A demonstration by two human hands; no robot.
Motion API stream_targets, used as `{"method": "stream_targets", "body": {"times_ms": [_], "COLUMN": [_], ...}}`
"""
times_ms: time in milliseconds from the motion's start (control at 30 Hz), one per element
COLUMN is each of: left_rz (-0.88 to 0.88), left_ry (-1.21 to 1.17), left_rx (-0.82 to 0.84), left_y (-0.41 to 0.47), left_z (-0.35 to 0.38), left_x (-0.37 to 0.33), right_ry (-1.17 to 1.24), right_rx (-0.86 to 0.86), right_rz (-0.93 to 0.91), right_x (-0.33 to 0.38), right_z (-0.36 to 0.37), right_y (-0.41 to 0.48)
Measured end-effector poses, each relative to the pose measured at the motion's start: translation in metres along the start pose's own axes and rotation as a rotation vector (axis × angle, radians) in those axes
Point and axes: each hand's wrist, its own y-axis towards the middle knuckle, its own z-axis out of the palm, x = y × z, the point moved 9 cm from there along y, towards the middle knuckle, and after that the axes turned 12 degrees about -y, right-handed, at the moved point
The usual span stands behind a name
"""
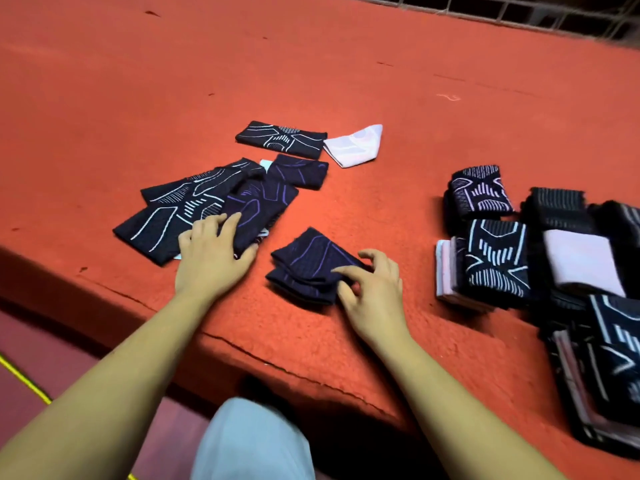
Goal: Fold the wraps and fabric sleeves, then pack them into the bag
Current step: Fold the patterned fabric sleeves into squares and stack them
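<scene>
A folded dark sleeve with purple lines (pixel 308 263) lies on the red surface in front of me. My right hand (pixel 372 292) rests on its right edge, finger and thumb pinching the fabric. My left hand (pixel 211 251) lies flat, fingers spread, on the near end of a loose heap of unfolded dark sleeves (pixel 194 206) with white and purple lines. Beyond the heap lie a small folded purple-lined sleeve (pixel 299 171), a folded white-lined sleeve (pixel 280 138) and a folded white wrap (pixel 355 145).
At the right stands a pile of folded dark and pale pink pieces (pixel 540 258), running to the frame's edge. The red platform (pixel 346 64) has a cracked front edge (pixel 242 348) dropping to a darker floor. My knee in pale trousers (pixel 252 441) is below. No bag is visible.
</scene>
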Motion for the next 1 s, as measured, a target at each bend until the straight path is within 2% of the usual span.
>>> {"method": "stream_targets", "body": {"times_ms": [100, 200, 267, 333, 400, 500, 533, 600, 633, 667, 733, 800, 900, 1000], "left_rz": [-0.024, -0.01, 0.032, 0.009, -0.183, -0.625, -0.735, -0.85, -0.836, -0.791, -0.67, -0.554, -0.394, -0.329], "left_ry": [0.011, -0.032, -0.124, -0.342, -0.651, -0.992, -1.19, -1.55, -1.58, -1.495, -1.352, -1.378, -1.473, -1.476], "left_rx": [0.051, 0.023, -0.068, -0.065, 0.06, 0.224, 0.268, 0.305, 0.296, 0.279, 0.257, 0.322, 0.512, 0.527], "left_y": [-0.002, -0.011, -0.019, -0.034, -0.055, -0.092, -0.103, -0.114, -0.116, -0.116, -0.115, -0.111, -0.114, -0.113], "left_z": [0.001, -0.007, -0.019, -0.023, -0.008, 0.017, 0.028, 0.038, 0.038, 0.037, 0.032, 0.027, 0.019, 0.011], "left_x": [-0.003, -0.015, -0.035, -0.061, -0.077, -0.093, -0.104, -0.13, -0.138, -0.138, -0.139, -0.149, -0.178, -0.191], "right_ry": [0.199, 0.259, 0.304, 0.388, 0.453, 0.45, 0.439, 0.408, 0.403, 0.415, 0.508, 0.592, 0.524, 0.575], "right_rx": [0.023, 0.035, 0.037, 0.007, -0.072, -0.182, -0.196, -0.156, -0.101, -0.037, 0.073, 0.108, 0.091, -0.032], "right_rz": [-0.002, 0.021, 0.06, 0.111, 0.164, 0.219, 0.218, 0.165, 0.133, 0.117, 0.166, 0.234, 0.227, 0.269], "right_x": [-0.009, -0.015, -0.019, -0.021, -0.023, -0.024, -0.023, -0.013, -0.008, -0.006, -0.008, -0.012, -0.014, -0.031], "right_z": [-0.007, -0.014, -0.019, -0.028, -0.041, -0.058, -0.062, -0.062, -0.06, -0.055, -0.05, -0.051, -0.063, -0.081], "right_y": [-0.033, -0.053, -0.059, -0.062, -0.065, -0.075, -0.08, -0.085, -0.087, -0.088, -0.09, -0.09, -0.084, -0.08]}}
